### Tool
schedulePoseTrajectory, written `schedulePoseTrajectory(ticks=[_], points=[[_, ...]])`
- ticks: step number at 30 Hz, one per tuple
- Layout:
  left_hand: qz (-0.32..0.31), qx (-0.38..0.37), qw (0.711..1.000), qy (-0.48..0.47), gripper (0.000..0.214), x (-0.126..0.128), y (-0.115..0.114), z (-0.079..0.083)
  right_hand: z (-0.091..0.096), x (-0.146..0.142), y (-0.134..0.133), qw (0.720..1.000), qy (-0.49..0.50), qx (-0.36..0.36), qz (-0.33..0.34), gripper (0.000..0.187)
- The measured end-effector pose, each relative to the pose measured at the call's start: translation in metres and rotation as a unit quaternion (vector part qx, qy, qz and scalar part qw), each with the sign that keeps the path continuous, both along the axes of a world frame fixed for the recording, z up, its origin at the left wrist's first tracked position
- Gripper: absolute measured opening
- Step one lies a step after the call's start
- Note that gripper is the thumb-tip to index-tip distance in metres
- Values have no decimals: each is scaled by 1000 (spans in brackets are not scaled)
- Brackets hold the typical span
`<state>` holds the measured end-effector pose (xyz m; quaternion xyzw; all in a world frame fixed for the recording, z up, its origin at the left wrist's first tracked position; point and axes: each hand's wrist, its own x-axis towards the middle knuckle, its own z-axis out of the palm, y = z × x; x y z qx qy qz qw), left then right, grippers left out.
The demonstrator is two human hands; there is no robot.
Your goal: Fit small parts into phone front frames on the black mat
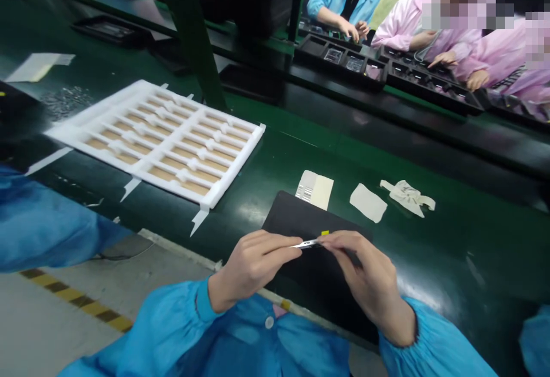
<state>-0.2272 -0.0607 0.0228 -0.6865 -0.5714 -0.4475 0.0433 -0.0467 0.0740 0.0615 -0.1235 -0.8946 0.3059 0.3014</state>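
Between my two hands, above a black mat, is a small thin silvery part with a dark slot in its edge; its exact kind cannot be made out. My left hand pinches its left end between thumb and fingers. The fingertips of my right hand close on its right end. Just behind the mat lies a sheet of pale labels, partly peeled. A small yellow tab shows on the mat behind my right fingers.
A white slotted foam tray is taped to the green table at left. Scraps of pale paper and a crumpled cloth-like piece lie at right. A green post rises behind the tray. Co-workers' hands work over black trays across the line.
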Motion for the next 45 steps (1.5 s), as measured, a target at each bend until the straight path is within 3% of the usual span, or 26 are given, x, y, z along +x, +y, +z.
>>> schedulePoseTrajectory(ticks=[6, 9, 16, 25, 35, 45], points=[[-31, 37, 999, 15, 17, -4, 3, -4, 9, 1, 2, 980, -71, 159, 99, 27], [-36, 33, 999, 12, 16, -6, 4, -5, 14, -1, -1, 963, -75, 236, 102, 24], [-47, 30, 998, 13, 20, -7, 2, -4, 24, -7, -6, 941, -98, 308, 98, 31], [-55, 22, 998, 12, 17, -8, 0, -10, 34, -16, -10, 908, -163, 366, 120, 32], [-51, 23, 998, 18, 15, -7, -1, -9, 41, -18, -8, 881, -167, 420, 138, 34], [-50, 32, 998, 11, 16, -7, 0, -9, 45, -18, -4, 893, -186, 373, 169, 34]])
